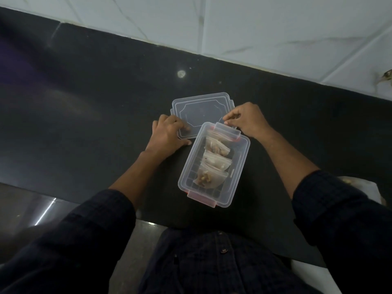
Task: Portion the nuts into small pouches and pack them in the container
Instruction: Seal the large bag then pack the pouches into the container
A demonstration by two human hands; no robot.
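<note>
A: What sits on the counter (89, 85)?

B: A dark, glossy stone counter holds a clear plastic container (239, 164), rectangular with rounded corners and reddish clips at both short ends. It lies at an angle in front of the person. Inside, several small see-through pouches (215, 164) stand in a row, thin and crinkled, with pale brown nuts showing through them.

A: And the lid?

B: The lid (201, 111) is flat, clear plastic with a raised border pattern. It lies just behind the container, its near corner tucked behind the container's far end.

A: What are the hands doing?

B: The left hand (167, 134) has its fingers curled over the lid's near left edge, thumb resting on the counter. The right hand (248, 119) has its fingers curled at the lid's right edge, fingertips pinching there, just above the container's far clip. Dark checked sleeves cover both forearms.

A: Anything behind?

B: Pale, marble-veined wall tiles (275, 28).
</note>
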